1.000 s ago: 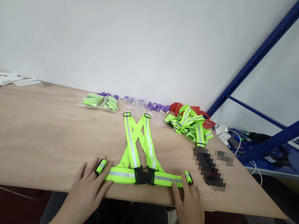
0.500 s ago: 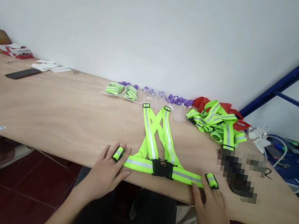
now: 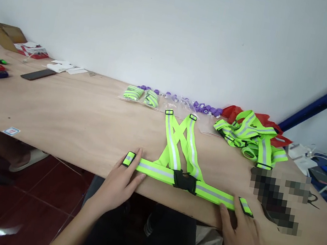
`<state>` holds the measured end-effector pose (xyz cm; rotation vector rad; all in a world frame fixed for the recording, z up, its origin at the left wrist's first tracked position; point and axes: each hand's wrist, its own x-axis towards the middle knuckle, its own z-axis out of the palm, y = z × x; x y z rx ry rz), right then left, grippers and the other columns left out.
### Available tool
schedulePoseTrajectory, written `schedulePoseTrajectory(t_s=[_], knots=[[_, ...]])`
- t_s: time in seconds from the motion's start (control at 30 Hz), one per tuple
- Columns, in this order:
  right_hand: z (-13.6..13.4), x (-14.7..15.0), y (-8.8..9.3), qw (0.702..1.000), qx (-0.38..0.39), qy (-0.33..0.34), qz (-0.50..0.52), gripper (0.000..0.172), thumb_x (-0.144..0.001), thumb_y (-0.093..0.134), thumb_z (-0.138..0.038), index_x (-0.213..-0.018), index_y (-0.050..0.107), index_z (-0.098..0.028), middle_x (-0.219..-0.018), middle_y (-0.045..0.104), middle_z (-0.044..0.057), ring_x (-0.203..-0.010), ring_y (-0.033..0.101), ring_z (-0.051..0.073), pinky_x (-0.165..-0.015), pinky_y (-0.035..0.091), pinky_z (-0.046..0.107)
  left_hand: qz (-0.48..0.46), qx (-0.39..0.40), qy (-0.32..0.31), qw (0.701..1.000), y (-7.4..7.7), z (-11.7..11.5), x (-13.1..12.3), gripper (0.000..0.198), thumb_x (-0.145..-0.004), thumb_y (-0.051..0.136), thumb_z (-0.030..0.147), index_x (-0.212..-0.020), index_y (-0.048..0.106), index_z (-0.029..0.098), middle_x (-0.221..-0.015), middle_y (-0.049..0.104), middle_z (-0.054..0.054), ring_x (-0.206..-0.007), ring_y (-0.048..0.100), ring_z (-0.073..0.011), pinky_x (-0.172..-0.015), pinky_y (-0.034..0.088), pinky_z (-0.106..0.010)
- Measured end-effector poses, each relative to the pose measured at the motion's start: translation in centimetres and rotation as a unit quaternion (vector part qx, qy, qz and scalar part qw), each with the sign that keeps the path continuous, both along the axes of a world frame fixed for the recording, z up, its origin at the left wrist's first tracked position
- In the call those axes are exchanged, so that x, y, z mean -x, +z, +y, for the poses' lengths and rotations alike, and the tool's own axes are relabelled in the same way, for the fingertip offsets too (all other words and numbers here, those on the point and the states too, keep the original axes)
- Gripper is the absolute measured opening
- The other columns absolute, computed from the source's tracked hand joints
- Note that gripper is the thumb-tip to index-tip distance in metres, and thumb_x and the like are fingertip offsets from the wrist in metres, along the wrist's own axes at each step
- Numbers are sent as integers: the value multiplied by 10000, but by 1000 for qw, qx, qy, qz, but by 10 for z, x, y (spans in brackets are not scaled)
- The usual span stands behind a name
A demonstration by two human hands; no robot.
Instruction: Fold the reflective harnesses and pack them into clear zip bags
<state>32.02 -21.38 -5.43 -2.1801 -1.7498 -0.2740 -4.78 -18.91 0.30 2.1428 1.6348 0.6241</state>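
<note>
A neon-green reflective vest (image 3: 190,152) of elastic straps lies spread on the table in front of me, its two shoulder straps crossing. A black buckle (image 3: 185,181) sits fastened at the middle of its waist strap. My left hand (image 3: 120,180) has the strap's left end, which passes under the index finger and shows again over the fingers beside it. At the right end my right hand (image 3: 243,236) holds the strap the same way, index finger across it. Both thumbs stay below the strap near the table edge.
Behind the vest are two bagged green vests (image 3: 133,93), clear plastic bags (image 3: 174,104) and several purple pieces (image 3: 205,109). More green straps (image 3: 244,132) pile over red material (image 3: 231,111) at right. A black phone (image 3: 38,74) and an open cardboard box (image 3: 4,34) are far left.
My hands are slightly farther apart, and the waist strap's visible ends with them. The strap slants down more to the right. The whole view has shifted a little.
</note>
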Motion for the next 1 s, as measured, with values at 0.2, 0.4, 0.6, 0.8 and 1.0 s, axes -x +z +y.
schedulePoseTrajectory(t_s=[0.2, 0.4, 0.6, 0.8, 1.0], knots=[[3, -5, -5, 999, -27, 23, -5, 714, -947, 247, -615, -1437, 509, -166, -826, 707, 131, -874, 647, 368, -939, 462, 538, -43, -22, 28, 998, -4, 1, 1, 630, -1047, 362, 409, -1597, 84, 283, -1618, 277, -67, -1489, 267, -286, -1147, 360, -490], [-1, -3, 0, 997, -25, 71, -5, 538, -941, 344, -459, -1385, 557, -244, -992, 722, 133, -909, 625, 361, -940, 441, 552, -3, -52, 12, 999, -2, 5, -1, 561, -1028, 402, 329, -1568, 258, 274, -1533, 451, -87, -1428, 394, -267, -1178, 308, -490], [-4, 1, 6, 996, -58, 58, 39, 532, -960, 359, -514, -1347, 610, -249, -955, 709, 123, -923, 641, 346, -892, 482, 519, -31, -69, 90, 993, -9, 4, -1, 746, -1013, 434, 366, -1593, 2, 184, -1343, 620, -144, -1321, 516, -281, -1151, 316, -532], [-3, 3, 6, 988, -109, 29, 110, 610, -947, 407, -582, -1377, 595, -193, -1129, 686, 172, -1105, 634, 379, -877, 525, 480, 7, -85, 74, 994, -11, 6, 20, 481, -1001, 454, 376, -1462, 408, 248, -1393, 595, -95, -1340, 495, -282, -1163, 287, -532], [-8, 1, 12, 968, -146, 32, 201, 481, -939, 467, -540, -1228, 693, -230, -1555, 420, 97, -1284, 559, 335, -991, 505, 432, 9, -35, -38, 999, -3, 10, 44, 494, -980, 506, 402, -1460, 432, 311, -1457, 545, -35, -1354, 485, -250, -1202, 258, -506]])
